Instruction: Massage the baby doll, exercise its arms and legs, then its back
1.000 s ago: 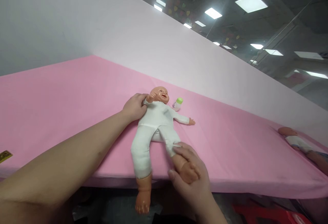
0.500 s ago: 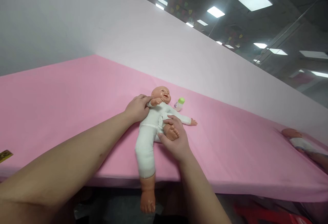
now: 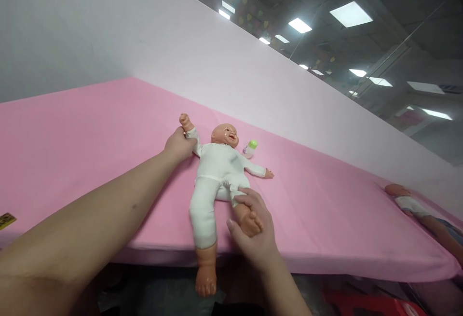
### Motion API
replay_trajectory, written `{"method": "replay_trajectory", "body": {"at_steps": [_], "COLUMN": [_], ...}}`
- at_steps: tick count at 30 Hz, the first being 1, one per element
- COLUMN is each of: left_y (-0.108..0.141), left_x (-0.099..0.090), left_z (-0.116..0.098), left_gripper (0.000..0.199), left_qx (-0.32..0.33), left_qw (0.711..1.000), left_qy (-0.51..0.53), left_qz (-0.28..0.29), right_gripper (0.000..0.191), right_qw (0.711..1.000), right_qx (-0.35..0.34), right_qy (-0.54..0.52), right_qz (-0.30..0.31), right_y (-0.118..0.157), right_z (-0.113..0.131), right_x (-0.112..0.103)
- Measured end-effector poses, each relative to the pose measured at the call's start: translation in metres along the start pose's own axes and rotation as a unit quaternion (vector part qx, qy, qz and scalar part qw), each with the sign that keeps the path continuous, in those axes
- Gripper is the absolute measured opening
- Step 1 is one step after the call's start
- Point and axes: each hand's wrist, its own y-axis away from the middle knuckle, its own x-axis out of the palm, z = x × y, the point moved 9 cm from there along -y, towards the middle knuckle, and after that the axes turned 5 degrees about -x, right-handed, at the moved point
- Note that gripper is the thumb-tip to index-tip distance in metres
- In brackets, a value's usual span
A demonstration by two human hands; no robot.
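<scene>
A baby doll [image 3: 219, 164] in a white suit lies on its back on the pink table cover [image 3: 108, 128], one foot hanging past the front edge. My left hand [image 3: 180, 145] is closed round the doll's raised arm on the left, just below its fist. Beside the doll's bent leg on the right is my right hand [image 3: 256, 224], its fingers curved round the lower leg and the foot resting against the palm. The doll's other arm stretches out to the right.
A small bottle with a green cap [image 3: 250, 148] lies right of the doll's head. A second doll [image 3: 412, 205] is at the far right. A pale wall [image 3: 253, 89] rises behind. Something red [image 3: 369, 304] is below the front edge.
My left hand has moved the doll's arm outward, away from its chest, to the upper left. My right hand has moved down with the doll's foot, and that leg is less folded.
</scene>
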Motion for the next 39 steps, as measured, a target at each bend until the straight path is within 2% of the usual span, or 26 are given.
{"method": "replay_trajectory", "body": {"at_steps": [2, 5, 12, 15, 19, 23, 26, 29, 34, 37, 39], "left_y": [-0.009, -0.015, -0.011, -0.007, 0.002, 0.020, 0.044, 0.068, 0.081, 0.079, 0.078], "left_x": [0.000, 0.001, 0.001, -0.001, -0.004, -0.001, 0.013, 0.036, 0.054, 0.056, 0.055], "left_z": [0.016, 0.025, 0.024, 0.018, -0.001, -0.029, -0.060, -0.080, -0.082, -0.078, -0.077], "left_gripper": [0.044, 0.050, 0.047, 0.047, 0.049, 0.041, 0.036, 0.041, 0.062, 0.066, 0.064], "left_qx": [-0.050, -0.067, -0.077, -0.070, -0.006, 0.090, 0.207, 0.297, 0.337, 0.327, 0.314], "left_qw": [0.998, 0.995, 0.993, 0.994, 0.998, 0.996, 0.977, 0.947, 0.919, 0.919, 0.925], "left_qy": [0.038, 0.071, 0.085, 0.087, 0.058, -0.005, -0.048, -0.106, -0.170, -0.180, -0.173], "left_qz": [-0.009, -0.023, -0.015, -0.018, -0.012, -0.016, 0.001, 0.064, 0.117, 0.126, 0.125], "right_gripper": [0.042, 0.044, 0.048, 0.050, 0.048, 0.043, 0.040, 0.037, 0.039, 0.039, 0.037], "right_qw": [1.000, 0.999, 0.991, 0.992, 0.997, 0.999, 0.998, 0.998, 0.999, 0.996, 0.993], "right_qx": [0.011, 0.029, 0.087, 0.075, 0.022, -0.021, -0.039, -0.034, 0.024, 0.070, 0.086], "right_qy": [-0.006, -0.011, 0.018, 0.028, 0.030, 0.029, 0.030, 0.029, -0.006, -0.046, -0.075], "right_qz": [0.015, 0.035, 0.096, 0.103, 0.066, 0.001, -0.028, -0.042, -0.037, -0.027, -0.026], "right_y": [0.014, 0.030, 0.046, 0.047, 0.040, 0.012, -0.020, -0.050, -0.076, -0.079, -0.079], "right_z": [0.002, 0.001, 0.005, 0.008, 0.015, 0.022, 0.023, 0.014, -0.026, -0.052, -0.062], "right_x": [0.001, 0.003, 0.014, 0.012, -0.004, -0.026, -0.032, -0.029, -0.007, 0.009, 0.015]}}
